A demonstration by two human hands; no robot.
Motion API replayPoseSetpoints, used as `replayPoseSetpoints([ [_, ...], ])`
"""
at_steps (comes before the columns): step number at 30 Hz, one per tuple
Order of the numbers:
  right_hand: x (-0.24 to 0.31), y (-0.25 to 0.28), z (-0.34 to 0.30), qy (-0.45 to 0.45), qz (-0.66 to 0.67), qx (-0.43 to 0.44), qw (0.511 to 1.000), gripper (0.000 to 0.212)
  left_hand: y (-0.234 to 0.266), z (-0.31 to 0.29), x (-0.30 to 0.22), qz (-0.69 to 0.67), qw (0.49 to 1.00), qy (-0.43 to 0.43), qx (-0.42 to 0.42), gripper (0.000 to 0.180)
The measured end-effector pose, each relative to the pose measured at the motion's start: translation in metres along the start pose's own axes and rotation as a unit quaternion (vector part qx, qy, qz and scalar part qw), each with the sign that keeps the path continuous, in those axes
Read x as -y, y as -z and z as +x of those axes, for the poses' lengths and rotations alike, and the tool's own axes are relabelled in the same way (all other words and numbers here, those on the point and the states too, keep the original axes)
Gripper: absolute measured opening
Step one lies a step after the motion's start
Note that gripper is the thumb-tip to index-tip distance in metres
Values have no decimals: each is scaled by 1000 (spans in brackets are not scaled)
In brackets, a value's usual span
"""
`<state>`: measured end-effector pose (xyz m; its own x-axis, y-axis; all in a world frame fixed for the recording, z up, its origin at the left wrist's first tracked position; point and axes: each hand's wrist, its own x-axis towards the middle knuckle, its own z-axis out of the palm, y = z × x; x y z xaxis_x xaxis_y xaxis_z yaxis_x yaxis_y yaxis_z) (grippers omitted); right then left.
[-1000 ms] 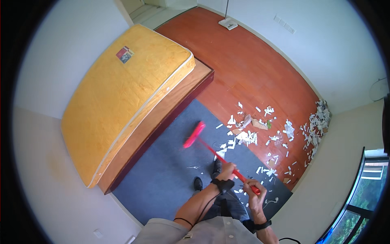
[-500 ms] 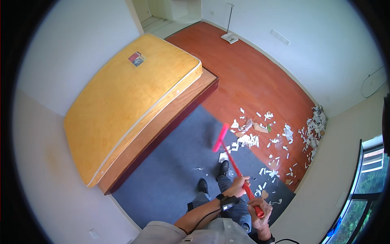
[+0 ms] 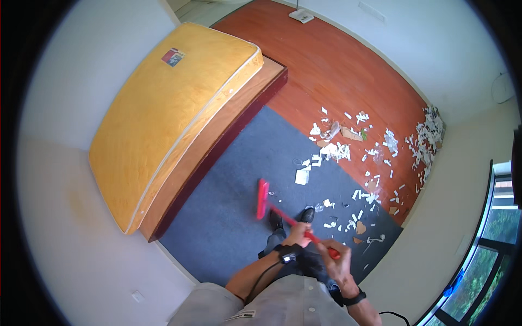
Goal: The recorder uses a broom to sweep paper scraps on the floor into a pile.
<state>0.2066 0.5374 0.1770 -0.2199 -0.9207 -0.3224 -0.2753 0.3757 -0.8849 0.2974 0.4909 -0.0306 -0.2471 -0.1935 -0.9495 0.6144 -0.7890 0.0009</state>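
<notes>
A red broom (image 3: 262,199) is held in both my hands, its long head over the dark grey floor just beyond and left of my shoes. My left hand (image 3: 298,234) is wrapped round the middle of the handle, with a black band and a small device at the wrist. Near the end of the handle my right hand (image 3: 337,263) is closed around it, higher up and closer to my body. Whether the bristles touch the floor I cannot tell. Just beyond the head lies a small white scrap (image 3: 272,193).
White paper scraps (image 3: 337,151) litter the grey and red-brown floor ahead and right, with a bigger heap (image 3: 429,127) in the far right corner. A yellow mattress (image 3: 179,119) on a wooden bed base (image 3: 217,127) stands left. A long-handled dustpan (image 3: 302,16) stands at the far wall; a window is right.
The broom head has swung left and closer to my feet. Both hands have moved up and left with the handle, which lies flatter across the view. The view has tilted toward me.
</notes>
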Motion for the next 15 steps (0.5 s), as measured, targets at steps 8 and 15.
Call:
replayPoseSetpoints([
  [8, 10, 57, -25, 160, -93, -87, 979, 13, -101, -13, 56, 84, 957, 160, 229, 23],
  [15, 7, 97, -44, 138, -16, -59, 989, 14, -100, -37, 80, 77, 987, 30, 136, 23],
])
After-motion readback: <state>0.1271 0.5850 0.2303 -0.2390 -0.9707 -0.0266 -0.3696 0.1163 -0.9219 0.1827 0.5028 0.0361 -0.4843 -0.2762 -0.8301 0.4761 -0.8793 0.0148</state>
